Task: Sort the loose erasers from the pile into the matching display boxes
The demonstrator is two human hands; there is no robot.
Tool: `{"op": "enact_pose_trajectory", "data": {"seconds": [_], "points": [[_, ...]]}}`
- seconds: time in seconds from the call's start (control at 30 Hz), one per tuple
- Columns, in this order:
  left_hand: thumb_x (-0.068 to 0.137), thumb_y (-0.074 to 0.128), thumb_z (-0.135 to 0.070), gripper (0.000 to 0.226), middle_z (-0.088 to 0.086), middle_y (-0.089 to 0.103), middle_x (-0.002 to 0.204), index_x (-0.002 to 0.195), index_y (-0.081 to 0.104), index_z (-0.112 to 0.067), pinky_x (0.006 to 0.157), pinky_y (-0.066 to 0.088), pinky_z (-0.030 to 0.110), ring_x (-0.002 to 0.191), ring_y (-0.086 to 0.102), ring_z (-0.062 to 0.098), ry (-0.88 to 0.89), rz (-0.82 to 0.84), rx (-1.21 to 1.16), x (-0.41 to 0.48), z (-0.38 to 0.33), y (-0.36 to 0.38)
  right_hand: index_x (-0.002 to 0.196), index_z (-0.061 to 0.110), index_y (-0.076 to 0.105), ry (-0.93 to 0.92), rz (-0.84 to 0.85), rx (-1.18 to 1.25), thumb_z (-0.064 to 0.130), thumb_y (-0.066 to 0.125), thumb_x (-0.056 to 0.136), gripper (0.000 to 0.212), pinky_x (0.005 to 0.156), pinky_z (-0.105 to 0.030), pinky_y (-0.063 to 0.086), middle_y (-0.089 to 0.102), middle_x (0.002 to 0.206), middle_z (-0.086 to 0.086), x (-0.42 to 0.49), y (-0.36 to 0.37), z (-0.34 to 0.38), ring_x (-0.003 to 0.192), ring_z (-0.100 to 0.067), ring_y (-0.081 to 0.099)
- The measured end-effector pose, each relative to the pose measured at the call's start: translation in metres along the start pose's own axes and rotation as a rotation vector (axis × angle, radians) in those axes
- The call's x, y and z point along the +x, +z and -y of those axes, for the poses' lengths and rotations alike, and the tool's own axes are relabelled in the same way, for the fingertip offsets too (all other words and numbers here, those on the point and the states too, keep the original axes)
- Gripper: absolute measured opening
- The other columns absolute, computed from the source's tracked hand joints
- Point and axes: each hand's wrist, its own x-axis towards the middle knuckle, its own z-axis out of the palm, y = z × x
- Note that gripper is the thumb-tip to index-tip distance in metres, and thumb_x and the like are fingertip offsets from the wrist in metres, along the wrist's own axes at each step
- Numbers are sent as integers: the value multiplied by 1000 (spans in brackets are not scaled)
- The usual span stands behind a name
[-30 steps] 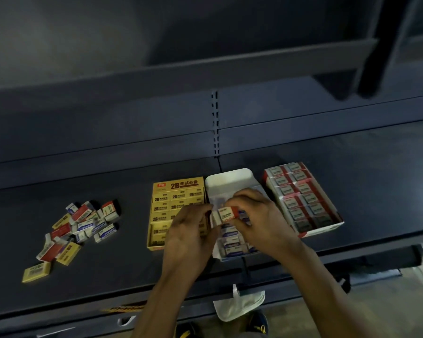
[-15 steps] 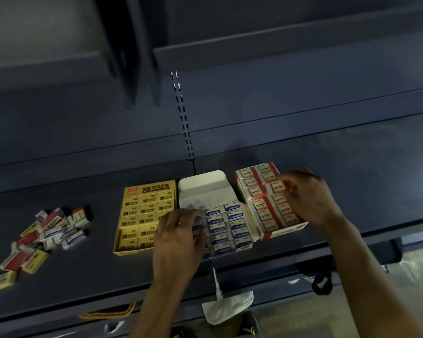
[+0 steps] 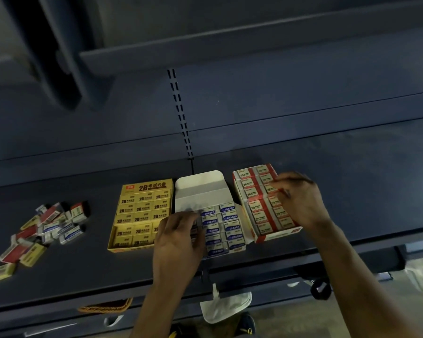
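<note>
Head view: looked down on a dark shelf (image 3: 352,191), with three display boxes side by side near the front edge and a loose heap toward the left end.

Pile (image 3: 47,228): lay well apart from the boxes, off to their left; held red, yellow and blue-and-white erasers mixed together.

Stray yellow eraser (image 3: 0,272): sat apart from the heap, nearest the front-left corner.

Yellow box (image 3: 142,211): stood leftmost of the three; appeared largely filled, though hidden at its front-right corner by the left hand.

Blue-and-white box (image 3: 226,223): stood in the middle, with its flap (image 3: 200,186) raised at the back; showed a full right column, the left column partly covered.

Red box (image 3: 257,203): stood rightmost, just beside the middle box; looked close to full.

Left hand (image 3: 178,242): rested on the left column of the blue-and-white box, fingers loosely extended and gripping nothing visible.

Right hand (image 3: 300,201): bent over the right column of the red box, fingertips down among the erasers; could not tell whether pinching one or only pressing it flat.

Done so far: judged well advanced, going by how packed the three boxes were.

Left to do: judged a fair share, namely clearing the whole heap colour by colour, plus the stray yellow one.
</note>
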Motion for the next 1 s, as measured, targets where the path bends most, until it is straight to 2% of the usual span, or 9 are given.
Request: {"op": "enact_pose_trajectory", "data": {"seconds": [0.13, 0.23, 0.3, 0.5, 0.67, 0.83, 0.9, 0.97, 1.0], "points": [[73, 77, -21, 29, 4, 65, 100, 100, 67, -15, 70, 52, 39, 89, 59, 28, 26, -12, 9, 3, -4, 0, 109, 14, 68, 5, 5, -35, 4, 59, 85, 28, 89, -32, 43, 61, 117, -4, -1, 2, 2, 106, -26, 54], [73, 77, -19, 31, 4, 64, 99, 102, 67, -15, 69, 52, 39, 88, 58, 27, 42, -24, 7, 4, -2, -3, 111, 14, 65, 35, -83, -43, 1, 57, 82, 34, 85, -31, 41, 59, 116, -7, -7, 5, 20, 104, -30, 50], [75, 74, -20, 31, 4, 63, 101, 105, 65, -16, 69, 52, 40, 91, 56, 27, 38, -14, 6, 3, 4, -6, 109, 15, 65, -10, -128, -17, 2, 59, 80, 32, 86, -31, 40, 60, 115, -6, -13, 11, 39, 105, -30, 51], [76, 72, -19, 29, 4, 64, 103, 104, 66, -17, 75, 50, 38, 91, 57, 28, -7, 0, 26, 0, 29, -18, 97, 13, 68, -251, -27, 103, 8, 71, 73, 24, 74, -30, 50, 58, 102, -4, -24, 45, 102, 98, -26, 54], [76, 64, -23, 32, 8, 64, 107, 108, 66, -17, 74, 51, 40, 92, 58, 33, -44, -4, 65, -4, 62, -38, 92, 15, 66, -412, 54, 162, 14, 64, 75, 17, 72, -34, 53, 54, 99, -4, -29, 71, 158, 95, -26, 55], [66, 76, -15, 40, 7, 62, 103, 105, 66, -16, 64, 52, 40, 86, 56, 33, -97, 19, 100, -11, 104, -61, 97, 17, 66, -481, 101, 198, 19, 60, 79, 19, 76, -29, 49, 52, 104, -2, -27, 95, 209, 103, -23, 51], [72, 70, -21, 33, 8, 62, 103, 104, 66, -16, 63, 53, 41, 85, 58, 34, -101, -2, 115, -12, 121, -71, 96, 18, 66, -491, 113, 204, 21, 61, 78, 19, 71, -24, 49, 53, 102, -1, -26, 102, 228, 102, -22, 52], [81, 54, -33, 32, 9, 63, 104, 107, 65, -19, 65, 53, 43, 87, 59, 34, -113, -5, 134, -13, 137, -80, 96, 19, 67, -501, 120, 182, 20, 67, 76, 20, 69, -15, 42, 55, 102, 0, -26, 110, 245, 102, -22, 52], [83, 51, -35, 33, 9, 63, 105, 109, 65, -20, 66, 53, 43, 89, 59, 34, -124, 0, 144, -14, 146, -84, 97, 18, 67, -504, 129, 195, 18, 67, 76, 21, 71, -17, 43, 55, 103, -1, -25, 115, 253, 103, -23, 52]]}}
